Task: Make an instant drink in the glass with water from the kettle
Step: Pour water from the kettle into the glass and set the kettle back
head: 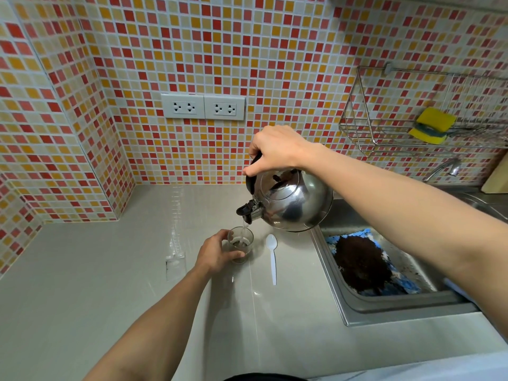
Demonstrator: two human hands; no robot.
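A small clear glass stands on the grey counter, with dark powder at its bottom. My left hand wraps around it from the left. My right hand grips the black handle of a shiny steel kettle, which is tilted to the left above the glass. A thin stream of water runs from the kettle's spout down into the glass. A white plastic spoon lies on the counter just right of the glass.
An empty clear sachet lies left of the glass. A steel sink at the right holds dark grounds on a blue cloth. A wire rack with a yellow sponge hangs above the tap. Wall sockets sit behind.
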